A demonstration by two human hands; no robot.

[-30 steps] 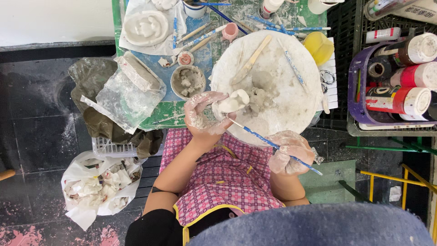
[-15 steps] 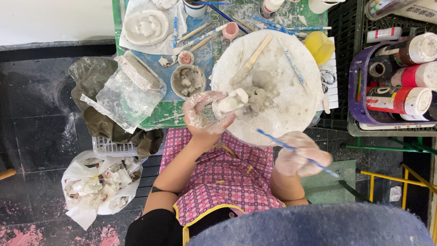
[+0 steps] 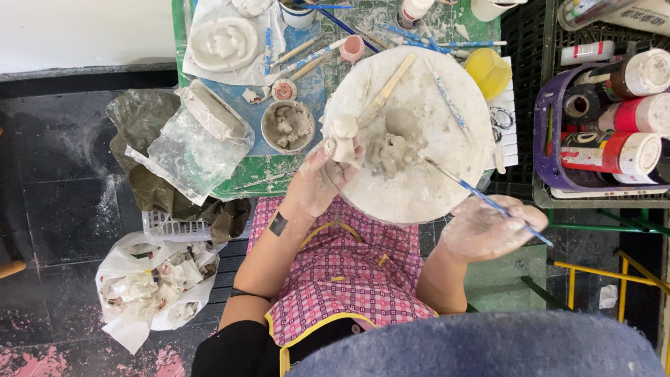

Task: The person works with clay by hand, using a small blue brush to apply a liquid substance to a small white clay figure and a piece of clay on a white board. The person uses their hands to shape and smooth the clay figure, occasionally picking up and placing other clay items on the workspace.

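Two hands are at work, both coated in pale clay. The left hand [image 3: 317,183] is closed around one small clay figure [image 3: 343,137], held upright at the near-left edge of the round white board [image 3: 419,188]; the right hand [image 3: 488,227] pinches one thin blue-handled brush [image 3: 488,202], its tip reaching onto the board just beside a single lump of grey clay [image 3: 391,150]. On the board also lie one wooden modelling stick [image 3: 385,89] and one speckled blue tool [image 3: 447,101]. On the green bench [image 3: 244,183] stands one small round bowl [image 3: 287,126] holding wet grey clay, and beside it one wrapped clay block in clear plastic [image 3: 209,115]. One white moulded relief [image 3: 225,43] rests on a sheet at the far left. To the right, a purple basket [image 3: 548,150] holds at least four paint bottles lying on their sides, red and white; how many lie deeper cannot be counted. One yellow cup [image 3: 487,71] sits at the board's far right. On the floor, one white plastic bag [image 3: 150,286] holds crumpled scraps. The tools along the bench's far edge are cut off by the frame, so their number is unclear.
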